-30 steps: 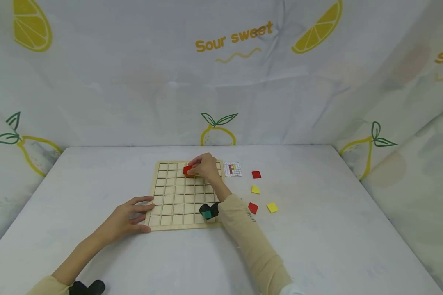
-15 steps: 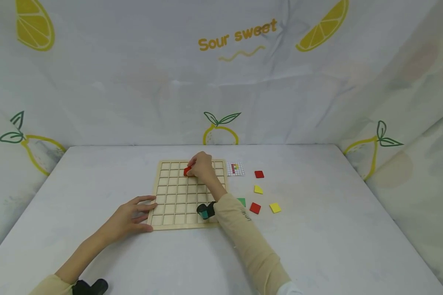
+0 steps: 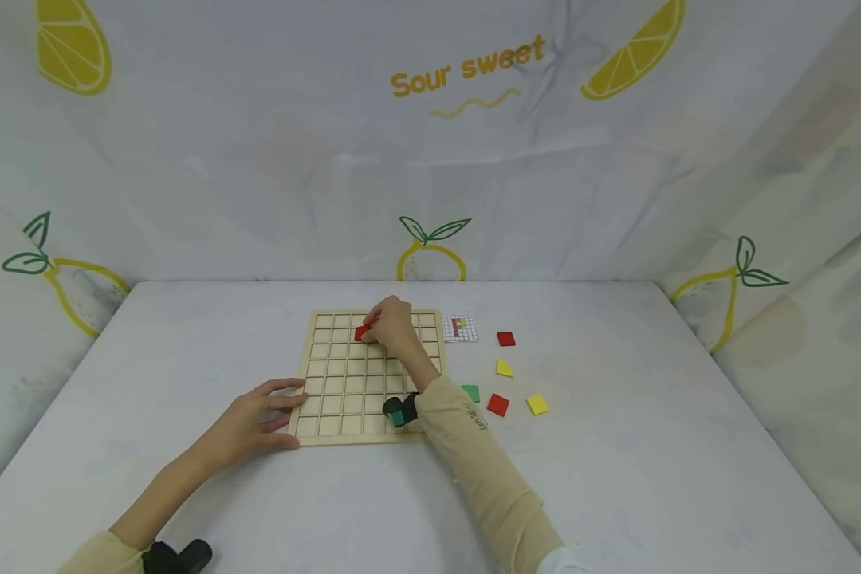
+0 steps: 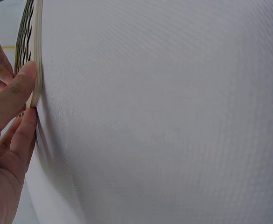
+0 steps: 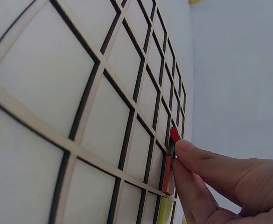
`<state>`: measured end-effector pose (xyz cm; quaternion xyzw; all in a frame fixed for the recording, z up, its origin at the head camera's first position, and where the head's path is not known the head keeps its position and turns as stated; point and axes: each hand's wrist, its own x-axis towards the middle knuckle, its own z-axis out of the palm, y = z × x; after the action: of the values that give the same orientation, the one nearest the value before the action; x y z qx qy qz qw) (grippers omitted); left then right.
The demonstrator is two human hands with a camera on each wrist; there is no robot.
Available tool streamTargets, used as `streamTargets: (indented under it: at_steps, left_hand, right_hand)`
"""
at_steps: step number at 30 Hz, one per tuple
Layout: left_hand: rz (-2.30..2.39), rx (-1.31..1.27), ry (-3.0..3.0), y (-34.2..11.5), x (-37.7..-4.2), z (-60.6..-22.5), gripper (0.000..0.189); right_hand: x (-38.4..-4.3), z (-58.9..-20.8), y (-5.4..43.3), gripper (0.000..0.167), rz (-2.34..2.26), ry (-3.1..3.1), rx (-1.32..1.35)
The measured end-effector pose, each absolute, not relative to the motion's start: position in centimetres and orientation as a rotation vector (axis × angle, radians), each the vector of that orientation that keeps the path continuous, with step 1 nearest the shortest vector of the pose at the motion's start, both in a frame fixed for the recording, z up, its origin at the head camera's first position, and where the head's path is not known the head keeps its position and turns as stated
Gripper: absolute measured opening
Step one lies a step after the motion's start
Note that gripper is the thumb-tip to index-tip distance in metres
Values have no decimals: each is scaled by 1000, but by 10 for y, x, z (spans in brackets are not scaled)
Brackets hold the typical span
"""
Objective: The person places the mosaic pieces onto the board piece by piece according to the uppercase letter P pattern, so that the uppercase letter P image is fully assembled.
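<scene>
A wooden grid board (image 3: pixel 336 385) lies flat on the white table. My right hand (image 3: pixel 393 325) is over its far rows and pinches a small red tile (image 5: pixel 174 134) between thumb and fingers. In the right wrist view the red tile is tilted at a far cell. Just beside it an orange-red tile (image 5: pixel 168 175) sits in a cell, with a yellow tile (image 5: pixel 164 210) in a neighbouring one; in the head view the hand hides most of this. My left hand (image 3: pixel 247 426) touches the board's near left edge, thumb at the corner and fingers spread along the side.
A small printed grid card (image 3: pixel 460 328) lies against the board's right side. Farther right are loose tiles: red (image 3: pixel 505 339), yellow (image 3: pixel 504 368), green (image 3: pixel 471 393), another red tile (image 3: pixel 498 405) and another yellow tile (image 3: pixel 537 405). A patterned cloth (image 3: pixel 294 183) hangs behind the table.
The right hand and its red tile have shifted slightly left over the board. The green tile now shows beside the right sleeve. The left hand stays at the board's edge; the head view has shifted a little.
</scene>
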<state>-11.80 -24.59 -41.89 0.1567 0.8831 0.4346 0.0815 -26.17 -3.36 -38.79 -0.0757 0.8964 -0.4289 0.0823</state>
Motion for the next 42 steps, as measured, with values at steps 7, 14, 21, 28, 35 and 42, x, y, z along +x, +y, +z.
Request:
streamTargets:
  at_steps: [7, 14, 21, 28, 35, 42]
  left_hand:
    - [1310, 467, 2630, -246, -118, -418, 59]
    - [1300, 475, 2637, -246, -118, -417, 59]
    - [1305, 482, 2638, -244, -117, -417, 58]
    - [1303, 469, 2626, -245, -117, -416, 60]
    - [1271, 472, 2643, -245, -117, -416, 62]
    - [1250, 487, 2663, -245, -117, -419, 63]
  right_hand:
    - [-261, -388, -31, 25, -1332, 2645, -247]
    - [-261, -390, -28, 21, -1393, 2616, -288]
    - [-263, -392, -26, 20, -1436, 2578, -272]
    - [-262, -392, -12, 23, -1586, 2433, -257]
    - [-261, -388, 18, 32, -1783, 2167, -214]
    - [-257, -383, 50, 35, -1882, 2025, -178]
